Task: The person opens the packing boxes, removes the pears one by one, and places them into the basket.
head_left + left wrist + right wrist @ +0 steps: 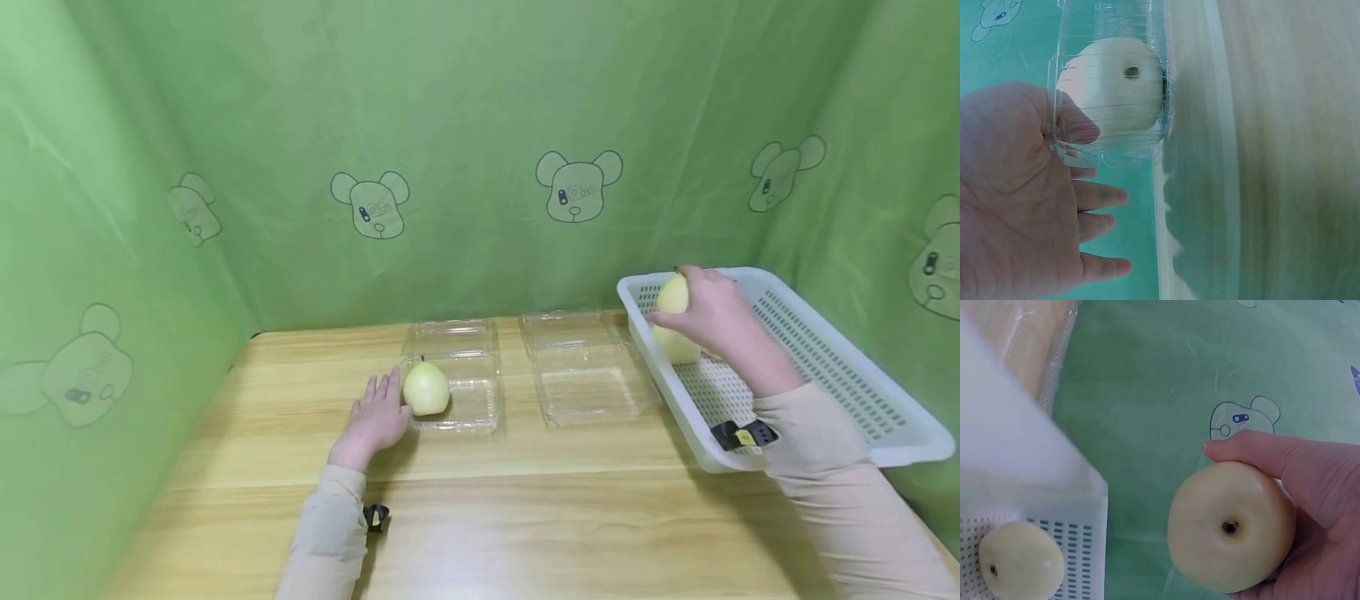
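Note:
My right hand (pixel 716 321) grips a pale yellow pear (pixel 672 295) above the left side of a white plastic basket (pixel 847 350). In the right wrist view, thumb and fingers wrap around this pear (pixel 1210 537). Below it, another pear (pixel 677 346) lies in the basket. My left hand (pixel 377 421), fingers straight and spread, is at the left edge of a clear hinged box (pixel 476 404). One pear (pixel 426 389) sits in that box, on its left side. The left wrist view shows my thumb against the box's clear wall, with the pear (pixel 1113 87) behind it.
A second clear hinged box (pixel 588 387) stands with its lid open between the first box and the basket. Everything rests on a wooden table (pixel 525 525). Green curtains (pixel 480 100) with bear-head prints enclose the back and sides.

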`<state>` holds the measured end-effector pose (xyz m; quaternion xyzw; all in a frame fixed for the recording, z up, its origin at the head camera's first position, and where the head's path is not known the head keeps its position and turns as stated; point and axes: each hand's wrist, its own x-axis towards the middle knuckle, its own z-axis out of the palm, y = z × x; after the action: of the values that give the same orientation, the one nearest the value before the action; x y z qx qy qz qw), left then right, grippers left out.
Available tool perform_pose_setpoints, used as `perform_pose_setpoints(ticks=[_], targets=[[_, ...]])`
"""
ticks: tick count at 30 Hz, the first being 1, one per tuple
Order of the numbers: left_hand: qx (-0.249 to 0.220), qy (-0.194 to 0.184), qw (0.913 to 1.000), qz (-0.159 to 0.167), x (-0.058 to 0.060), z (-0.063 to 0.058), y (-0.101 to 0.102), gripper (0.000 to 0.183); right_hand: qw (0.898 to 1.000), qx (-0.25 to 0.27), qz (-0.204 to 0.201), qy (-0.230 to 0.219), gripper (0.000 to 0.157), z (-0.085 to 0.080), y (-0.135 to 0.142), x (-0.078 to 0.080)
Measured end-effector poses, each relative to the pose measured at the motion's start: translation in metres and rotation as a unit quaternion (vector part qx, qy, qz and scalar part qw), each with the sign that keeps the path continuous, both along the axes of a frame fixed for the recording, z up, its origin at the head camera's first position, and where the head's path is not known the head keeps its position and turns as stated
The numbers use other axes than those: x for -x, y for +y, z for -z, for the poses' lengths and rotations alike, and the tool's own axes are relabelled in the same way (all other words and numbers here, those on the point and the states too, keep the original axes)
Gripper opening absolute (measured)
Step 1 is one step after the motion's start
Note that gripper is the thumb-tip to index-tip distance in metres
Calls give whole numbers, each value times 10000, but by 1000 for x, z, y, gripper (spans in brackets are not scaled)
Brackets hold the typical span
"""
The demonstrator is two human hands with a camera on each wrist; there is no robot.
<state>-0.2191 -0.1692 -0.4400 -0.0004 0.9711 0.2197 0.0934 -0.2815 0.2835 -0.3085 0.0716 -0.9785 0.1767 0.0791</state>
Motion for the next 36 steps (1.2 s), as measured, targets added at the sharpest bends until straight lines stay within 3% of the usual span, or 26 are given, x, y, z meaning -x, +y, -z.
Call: perform_pose_setpoints(ticks=[8,23,36], targets=[[45,2,10000,15,2,1,0,73,9998,-9,106,-145,100,8,13,3],[2,-1,10000,30,3,1,0,72,9992,-79,379,-109,93,29,44,21],[67,-8,10000,32,4,1,0,72,9979,197,611,-82,96,44,69,31]])
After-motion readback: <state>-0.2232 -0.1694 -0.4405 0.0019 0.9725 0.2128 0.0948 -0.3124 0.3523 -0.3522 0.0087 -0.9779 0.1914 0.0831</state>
